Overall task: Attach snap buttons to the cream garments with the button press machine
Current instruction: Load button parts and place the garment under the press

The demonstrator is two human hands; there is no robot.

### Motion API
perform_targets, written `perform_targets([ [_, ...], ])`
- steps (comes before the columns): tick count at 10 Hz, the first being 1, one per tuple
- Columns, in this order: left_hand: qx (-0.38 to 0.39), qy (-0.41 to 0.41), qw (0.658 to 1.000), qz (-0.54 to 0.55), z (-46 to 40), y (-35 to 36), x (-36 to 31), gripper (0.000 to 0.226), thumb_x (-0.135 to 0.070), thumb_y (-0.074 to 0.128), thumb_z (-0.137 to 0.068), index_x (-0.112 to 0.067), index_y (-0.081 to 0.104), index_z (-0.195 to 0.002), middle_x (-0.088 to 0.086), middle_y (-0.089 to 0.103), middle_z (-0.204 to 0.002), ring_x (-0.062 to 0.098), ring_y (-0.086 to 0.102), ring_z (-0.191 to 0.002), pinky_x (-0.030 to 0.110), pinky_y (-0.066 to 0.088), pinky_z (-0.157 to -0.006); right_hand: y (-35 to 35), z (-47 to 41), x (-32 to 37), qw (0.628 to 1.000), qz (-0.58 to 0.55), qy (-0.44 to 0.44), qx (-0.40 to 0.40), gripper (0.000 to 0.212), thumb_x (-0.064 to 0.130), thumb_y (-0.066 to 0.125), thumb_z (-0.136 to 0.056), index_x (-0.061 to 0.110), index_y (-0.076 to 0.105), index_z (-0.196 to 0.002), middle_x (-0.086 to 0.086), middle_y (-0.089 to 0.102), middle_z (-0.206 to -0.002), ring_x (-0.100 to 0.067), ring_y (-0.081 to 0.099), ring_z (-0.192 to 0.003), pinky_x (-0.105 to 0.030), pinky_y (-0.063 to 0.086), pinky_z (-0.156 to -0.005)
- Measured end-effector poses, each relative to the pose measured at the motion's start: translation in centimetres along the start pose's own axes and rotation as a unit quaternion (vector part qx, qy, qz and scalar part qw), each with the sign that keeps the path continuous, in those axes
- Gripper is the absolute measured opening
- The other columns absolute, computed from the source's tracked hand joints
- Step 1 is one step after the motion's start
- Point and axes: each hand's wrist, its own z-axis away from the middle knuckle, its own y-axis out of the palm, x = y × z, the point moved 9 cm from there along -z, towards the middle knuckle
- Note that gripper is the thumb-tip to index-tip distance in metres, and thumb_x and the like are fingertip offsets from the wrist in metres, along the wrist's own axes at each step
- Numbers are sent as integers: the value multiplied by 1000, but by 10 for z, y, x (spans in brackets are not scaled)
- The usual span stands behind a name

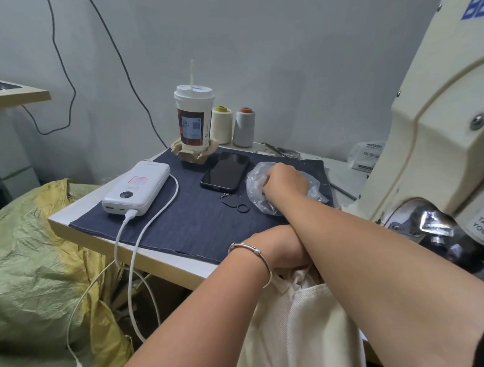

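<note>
Reading the cream press machine [436, 127], I make out blue letters "BE" at its top and "TAKE YOUR" on a lower sticker. My right hand [283, 183] reaches into a clear plastic bag [258, 177] on the dark cloth [187, 221], fingers curled inside; the contents I cannot tell. My left hand [281, 248], crossed beneath that forearm, grips the cream garment [303, 326] at the table edge. The lidded cup [194, 122] carries a printed label, unreadable.

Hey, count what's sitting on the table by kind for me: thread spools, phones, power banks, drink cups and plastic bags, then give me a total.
Thread spools: 2, cream and grey
Phones: 1
Power banks: 1
Drink cups: 1
Plastic bags: 1
Total: 6
</note>
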Motion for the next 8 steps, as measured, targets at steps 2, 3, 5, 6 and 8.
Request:
perform_targets([
  [2,-2,32,997,75,-15,4,9,12,-12,54,-100,-10,66,-98,26,65,-119,30,57,-101,55,47,-104,1,6,-2,992,49,62,94,20,13,56,-90,10,68,-106,-11,67,-112,-32,63,-104,-32,48,-90],
  [3,6,46,996,77,-11,4,3,7,-15,55,-99,-17,62,-97,25,64,-121,41,59,-116,55,47,-105,-1,12,-3,987,75,82,114,24,15,55,-88,9,67,-108,-12,66,-112,-35,63,-105,-41,48,-98],
  [5,-1,10,999,47,-17,4,14,21,-22,57,-99,-13,65,-117,16,62,-128,33,57,-122,49,44,-109,-3,10,2,998,29,12,54,14,13,55,-89,10,67,-96,-10,67,-110,-31,64,-103,-27,47,-83],
  [6,13,6,998,65,-12,5,10,33,-35,59,-86,-16,64,-112,15,63,-125,31,58,-120,46,44,-108,-3,7,-1,1000,0,6,18,23,17,52,-93,13,66,-110,-9,66,-107,-30,62,-100,-30,40,-72],
  [8,11,32,995,99,-9,5,4,20,-30,57,-91,-19,63,-106,16,63,-124,32,56,-122,50,44,-108,4,4,-8,997,-26,40,58,23,17,54,-94,13,66,-113,-8,66,-112,-28,62,-103,-30,37,-72],
])
